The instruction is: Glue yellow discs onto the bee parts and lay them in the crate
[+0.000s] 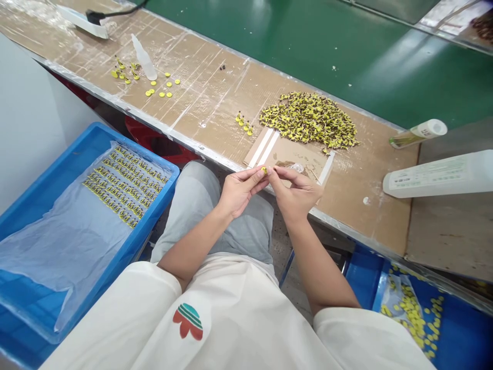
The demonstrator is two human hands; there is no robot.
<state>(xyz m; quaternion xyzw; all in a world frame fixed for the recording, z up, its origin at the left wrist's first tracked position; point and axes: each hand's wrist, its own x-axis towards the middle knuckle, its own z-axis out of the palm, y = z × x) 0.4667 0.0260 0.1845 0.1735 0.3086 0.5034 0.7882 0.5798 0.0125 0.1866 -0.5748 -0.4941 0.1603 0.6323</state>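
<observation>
Both my hands meet over the front edge of the bench. Between the fingertips of my left hand (pixel 235 194) is a small yellow piece (pixel 264 170) with a dark mark, partly hidden by fingers. My right hand (pixel 296 196) is closed in a pinch against the same piece, and its fingertips touch those of the left. Just beyond them lies a cardboard sheet (pixel 292 154) with white strips. A heap of small yellow-and-dark figures (pixel 311 121) rises behind it. Several little figures on round yellow bases (pixel 244 123) stand to the left of the heap.
Farther left are loose yellow discs (pixel 168 84), more figures (pixel 125 72) and a white nozzle bottle (pixel 143 57). Two bottles stand right: a small one (pixel 419 133) and a large white one (pixel 439 174). A blue tray (pixel 154 218) holds rows of figures; a blue bin (pixel 458 324) holds yellow discs.
</observation>
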